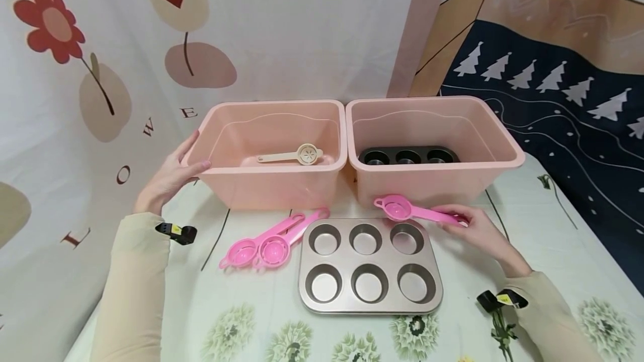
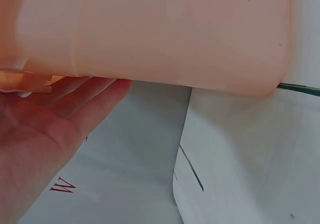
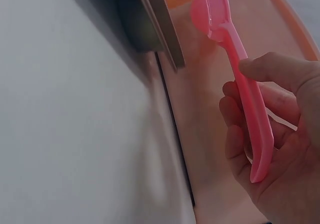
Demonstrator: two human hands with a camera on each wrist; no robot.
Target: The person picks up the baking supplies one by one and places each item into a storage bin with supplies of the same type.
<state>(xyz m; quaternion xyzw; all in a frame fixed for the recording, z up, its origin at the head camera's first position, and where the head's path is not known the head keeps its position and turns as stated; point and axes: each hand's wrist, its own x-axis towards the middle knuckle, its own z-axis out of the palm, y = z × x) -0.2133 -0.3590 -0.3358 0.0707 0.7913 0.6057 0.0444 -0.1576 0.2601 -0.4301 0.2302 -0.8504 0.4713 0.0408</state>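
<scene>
My right hand [image 1: 473, 230] holds a pink egg separator [image 1: 397, 207] by its handle, just in front of the right pink bin. In the right wrist view, the thumb and curled fingers [image 3: 232, 103] grip the handle, and the cup end points away. My left hand [image 1: 171, 175] grips the left pink bin [image 1: 271, 189] at its near left corner, thumb over the rim and fingers along the outside. Inside that bin lies a beige egg separator [image 1: 307, 154]. Two more pink egg separators [image 1: 275, 250] lie crossed on the table, left of a silver muffin tin [image 1: 369, 258].
The right pink bin [image 1: 417, 183] stands beside the left one, with a black muffin tin [image 1: 408, 156] inside. A printed cloth [image 1: 231, 300] covers the table. Patterned curtains [image 1: 302, 27] hang behind the bins.
</scene>
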